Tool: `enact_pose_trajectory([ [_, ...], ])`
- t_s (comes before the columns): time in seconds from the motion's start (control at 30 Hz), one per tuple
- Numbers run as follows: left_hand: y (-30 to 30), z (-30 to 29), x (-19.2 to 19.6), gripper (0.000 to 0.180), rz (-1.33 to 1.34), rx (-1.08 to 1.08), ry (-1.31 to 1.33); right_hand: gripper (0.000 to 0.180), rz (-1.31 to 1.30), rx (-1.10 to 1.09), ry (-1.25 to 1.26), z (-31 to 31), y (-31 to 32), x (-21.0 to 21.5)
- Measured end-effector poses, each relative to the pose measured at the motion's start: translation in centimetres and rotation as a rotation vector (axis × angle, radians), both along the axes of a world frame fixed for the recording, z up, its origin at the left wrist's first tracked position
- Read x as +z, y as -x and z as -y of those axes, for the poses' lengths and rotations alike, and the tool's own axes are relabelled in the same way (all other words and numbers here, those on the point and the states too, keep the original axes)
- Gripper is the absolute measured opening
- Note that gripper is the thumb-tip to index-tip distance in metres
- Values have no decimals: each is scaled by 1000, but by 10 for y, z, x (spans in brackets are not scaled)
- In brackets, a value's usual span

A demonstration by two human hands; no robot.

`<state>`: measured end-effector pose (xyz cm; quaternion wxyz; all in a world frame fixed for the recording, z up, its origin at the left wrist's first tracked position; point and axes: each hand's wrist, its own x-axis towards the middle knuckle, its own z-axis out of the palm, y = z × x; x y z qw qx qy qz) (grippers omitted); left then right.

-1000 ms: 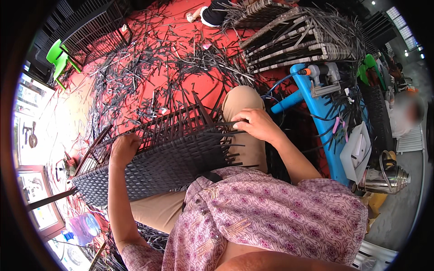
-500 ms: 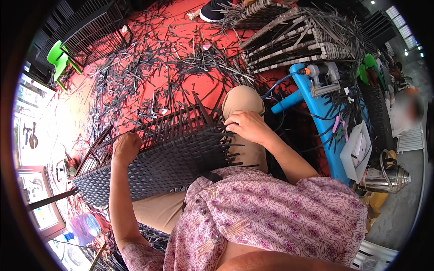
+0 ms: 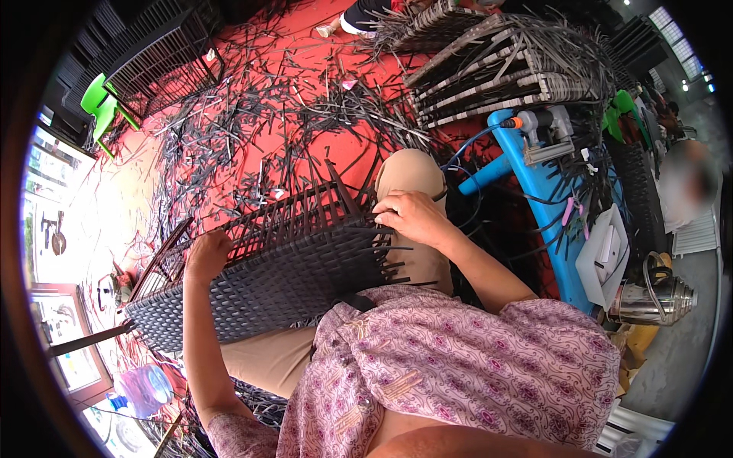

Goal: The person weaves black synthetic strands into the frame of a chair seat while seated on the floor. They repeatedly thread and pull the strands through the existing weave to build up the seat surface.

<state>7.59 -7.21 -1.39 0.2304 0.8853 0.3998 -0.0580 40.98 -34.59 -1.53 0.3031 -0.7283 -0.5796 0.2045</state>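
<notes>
A dark woven rattan furniture piece [image 3: 290, 275] rests across my lap, its tight weave facing me. Along its far side, bare slats and strips [image 3: 305, 200] stand out. My left hand [image 3: 208, 256] is closed over the upper edge of the weave, left of the middle; its fingertips are partly hidden. At the right corner, my right hand [image 3: 412, 217] pinches a dark strip end by my knee [image 3: 412, 172]. Several loose strip ends [image 3: 393, 267] stick out below that hand.
Cut strips [image 3: 336, 107] litter the red floor. Woven panels [image 3: 489, 76] are stacked at the far right. A blue stool [image 3: 527, 198] carries a power tool [image 3: 546, 126]; a white box [image 3: 603, 256] and a metal flask [image 3: 653, 301] stand nearby. A green chair [image 3: 99, 107] is far left.
My left hand has shifted slightly left and down along the edge. My right hand has moved a little left and down, still at the corner. The woven piece has barely moved.
</notes>
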Motion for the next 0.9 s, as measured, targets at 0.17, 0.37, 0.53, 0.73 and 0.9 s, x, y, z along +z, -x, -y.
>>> enact_pose_trajectory([
  [0.17, 17, -18, -22, 17, 118, -25, 135, 19, -6, 0, 39, -1, 1, 4],
  [0.37, 19, -33, -16, 17, 62, 47, 372, 19, 2, 1, 38, -6, 2, 3],
  [0.53, 32, -47, -32, 18, 185, 140, 500, 18, -31, -17, 35, -7, 1, 3],
  [0.73, 63, -45, -47, 8, 299, 245, 528, 18, -64, 2, 70, -17, 7, 14],
  [0.9, 51, -63, -46, 11, 287, -17, 468, 19, -278, -90, 118, -2, -8, 12],
])
